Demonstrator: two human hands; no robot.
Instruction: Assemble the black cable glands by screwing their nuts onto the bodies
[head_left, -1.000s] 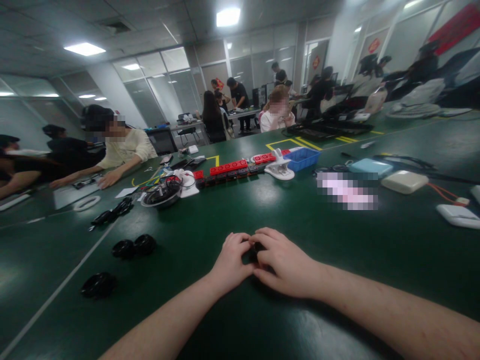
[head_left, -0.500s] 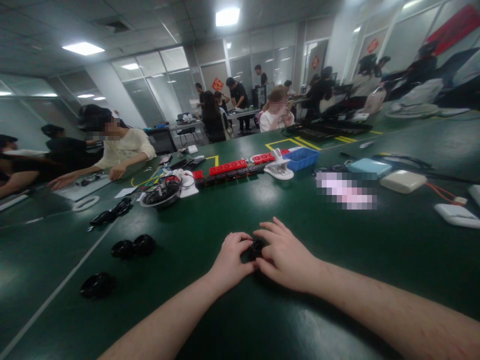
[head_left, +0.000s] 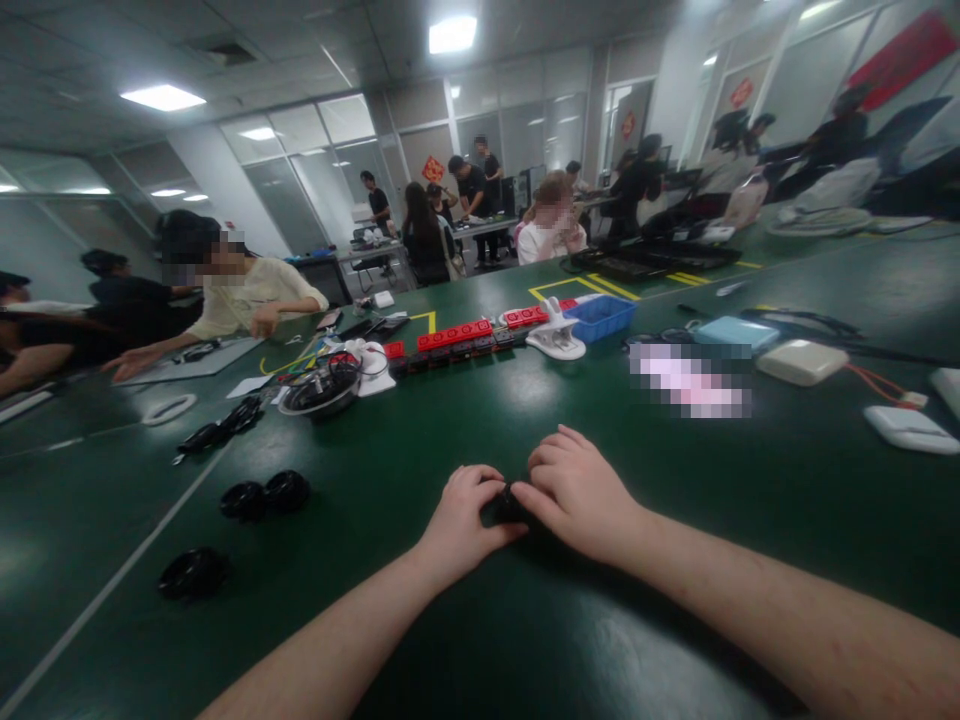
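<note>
On the green table in front of me, a small black coil (head_left: 507, 507), apparently a wound cable, lies mostly hidden between my hands. My left hand (head_left: 469, 515) grips its left side, with the thumb along the near edge and the fingers over the far edge. At its right side my right hand (head_left: 581, 495) is closed, thumb pointing left onto the coil and fingers curled. Similar glossy black coils sit to the left: a touching pair (head_left: 265, 495) and a single one (head_left: 193, 573) nearer me.
A longer black cable bundle (head_left: 221, 425) and a round tray of cables (head_left: 319, 388) lie at the back left. Red-and-black strips (head_left: 454, 337), a white clamp (head_left: 556, 335) and a blue bin (head_left: 602, 318) line the back. A white case (head_left: 911, 429) is at right. Across the table sits a person (head_left: 247, 290).
My right hand has shifted slightly right and its fingers have curled in, with its thumb now over the coil. My left hand stays nearly in place, its thumb stretched a little further right.
</note>
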